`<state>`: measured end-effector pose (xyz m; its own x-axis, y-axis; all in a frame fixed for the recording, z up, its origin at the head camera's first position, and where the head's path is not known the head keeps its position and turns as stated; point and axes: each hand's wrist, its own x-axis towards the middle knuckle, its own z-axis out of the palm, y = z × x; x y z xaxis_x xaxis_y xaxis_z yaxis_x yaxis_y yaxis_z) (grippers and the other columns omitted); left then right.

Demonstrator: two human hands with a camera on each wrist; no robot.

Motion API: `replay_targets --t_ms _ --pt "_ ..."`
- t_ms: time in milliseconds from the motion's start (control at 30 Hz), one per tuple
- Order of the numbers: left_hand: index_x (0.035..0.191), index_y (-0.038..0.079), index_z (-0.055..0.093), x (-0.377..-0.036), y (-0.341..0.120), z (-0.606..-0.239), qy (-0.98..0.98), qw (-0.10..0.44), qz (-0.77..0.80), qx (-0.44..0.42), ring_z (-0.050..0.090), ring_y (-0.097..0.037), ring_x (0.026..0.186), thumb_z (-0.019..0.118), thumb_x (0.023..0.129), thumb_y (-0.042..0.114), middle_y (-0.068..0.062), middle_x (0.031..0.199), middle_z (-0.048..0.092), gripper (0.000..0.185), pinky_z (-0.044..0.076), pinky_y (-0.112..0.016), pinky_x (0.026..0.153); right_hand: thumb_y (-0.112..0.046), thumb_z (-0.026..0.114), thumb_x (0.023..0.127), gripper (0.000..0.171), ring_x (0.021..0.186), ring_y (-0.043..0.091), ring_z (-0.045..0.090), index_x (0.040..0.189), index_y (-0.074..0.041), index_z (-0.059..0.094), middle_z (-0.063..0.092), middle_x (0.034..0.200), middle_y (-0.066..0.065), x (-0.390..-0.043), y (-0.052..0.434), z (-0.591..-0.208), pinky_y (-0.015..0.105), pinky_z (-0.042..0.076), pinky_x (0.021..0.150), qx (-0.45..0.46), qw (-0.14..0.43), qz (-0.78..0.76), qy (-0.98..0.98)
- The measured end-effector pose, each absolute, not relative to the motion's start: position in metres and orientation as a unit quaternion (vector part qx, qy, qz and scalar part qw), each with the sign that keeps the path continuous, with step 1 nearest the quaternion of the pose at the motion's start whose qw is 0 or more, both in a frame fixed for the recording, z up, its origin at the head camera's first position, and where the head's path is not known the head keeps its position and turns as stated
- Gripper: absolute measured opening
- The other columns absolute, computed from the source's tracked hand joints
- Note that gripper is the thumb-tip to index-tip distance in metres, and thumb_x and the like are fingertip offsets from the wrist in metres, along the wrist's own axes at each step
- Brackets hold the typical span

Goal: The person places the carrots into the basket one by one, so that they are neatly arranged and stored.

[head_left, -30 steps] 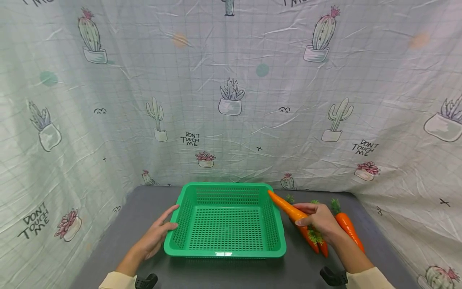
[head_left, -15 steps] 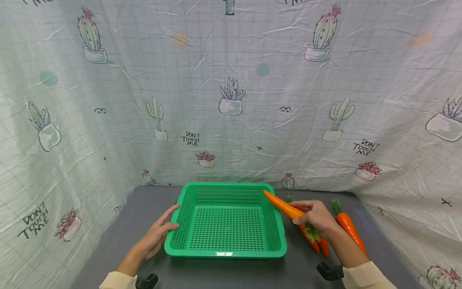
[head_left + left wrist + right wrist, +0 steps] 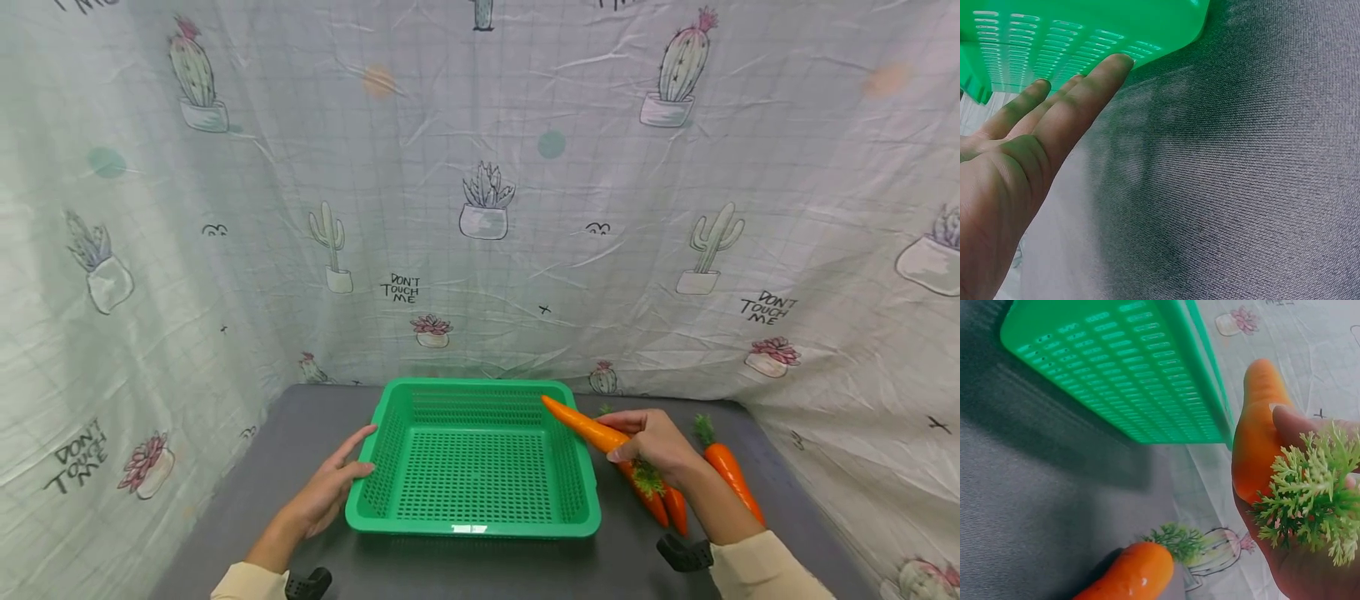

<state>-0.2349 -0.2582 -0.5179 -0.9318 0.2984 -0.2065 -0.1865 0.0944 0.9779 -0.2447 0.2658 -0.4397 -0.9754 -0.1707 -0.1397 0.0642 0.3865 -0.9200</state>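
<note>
Over the green basket's (image 3: 472,454) right rim, the right hand (image 3: 652,446) grips a carrot (image 3: 581,423); the left hand (image 3: 326,492), fingers straight, touches its left wall.

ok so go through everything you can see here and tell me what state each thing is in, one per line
Green basket: upright on the table, nothing inside.
Left hand: fingers straight, resting against the basket's left wall.
Right hand: grips one carrot near its leafy end.
Held carrot: lifted, tip over the basket's right rim.
Carrots on the table: lying flat, right of the basket.
Grey table: bears the basket and carrots.
</note>
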Motion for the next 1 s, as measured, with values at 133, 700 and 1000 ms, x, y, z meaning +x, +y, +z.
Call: replay_targets --t_ms 133,700,1000 --pt "0.168 0.033 0.015 -0.236 -0.256 -0.52 0.714 0.18 0.676 0.038 0.039 -0.045 0.15 0.057 0.104 0.026 -0.019 0.175 0.0 0.076 0.046 -0.05 0.111 0.01 0.079 0.076 0.064 0.106 0.023 0.068 0.138 0.005 0.064 0.061 0.144 0.028 -0.247 0.267 -0.438 0.035 0.06 0.081 -0.04 0.108 -0.553 0.825" --pt "0.167 0.035 0.015 -0.235 -0.257 -0.518 0.716 0.176 0.675 0.036 0.036 -0.046 0.152 0.056 0.105 0.026 -0.018 0.175 0.001 0.075 0.048 -0.046 0.109 0.012 0.076 0.074 0.061 0.104 0.024 0.067 0.134 0.003 0.068 0.066 0.138 0.025 -0.257 0.261 -0.434 0.045 0.06 0.081 -0.044 0.122 -0.55 0.825" --pt "0.168 0.034 0.009 -0.236 -0.258 -0.518 0.708 0.19 0.679 0.053 0.044 -0.039 0.147 0.054 0.106 0.024 -0.022 0.173 0.008 0.078 0.051 -0.04 0.103 0.014 0.077 0.074 0.06 0.103 0.025 0.067 0.133 0.002 0.069 0.067 0.137 0.025 -0.259 0.255 -0.432 0.038 0.061 0.077 -0.046 0.123 -0.545 0.828"
